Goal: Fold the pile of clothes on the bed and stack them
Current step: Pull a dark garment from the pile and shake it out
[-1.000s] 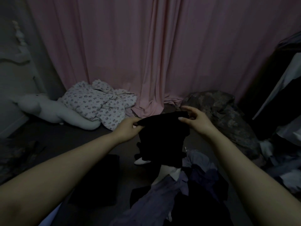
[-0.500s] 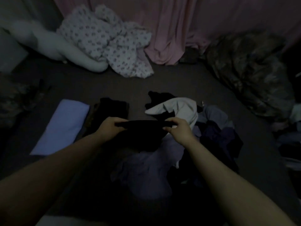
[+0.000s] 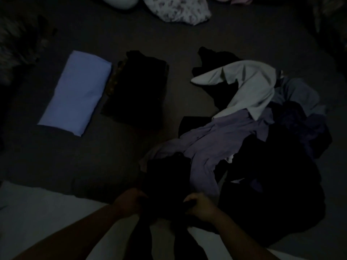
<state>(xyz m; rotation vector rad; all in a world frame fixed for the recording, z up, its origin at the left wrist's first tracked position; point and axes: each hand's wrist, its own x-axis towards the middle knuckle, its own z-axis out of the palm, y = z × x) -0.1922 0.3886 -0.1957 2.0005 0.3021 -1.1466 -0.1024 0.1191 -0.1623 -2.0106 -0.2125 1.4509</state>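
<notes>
The room is dim. Both hands grip one black garment [image 3: 165, 184] near the bed's front edge: my left hand [image 3: 129, 201] holds its left side, my right hand [image 3: 199, 205] its right. The cloth lies dark between them and its shape is hard to make out. The unfolded pile [image 3: 253, 139] spreads to the right, with a lilac shirt [image 3: 216, 141], a white shirt [image 3: 251, 87] and dark pieces. At left lie a folded pale blue garment [image 3: 75, 92] and, beside it, a folded black stack [image 3: 139, 91].
The dark bed sheet [image 3: 93, 156] runs between the folded items and my hands. A floral cloth [image 3: 178, 8] and a white soft toy [image 3: 120, 0] lie at the far edge. A pale surface [image 3: 37, 209] shows at the lower left.
My view has tipped down from the pink curtain to the bed. Both hands have brought the black garment down from chest height and toward me, still holding it.
</notes>
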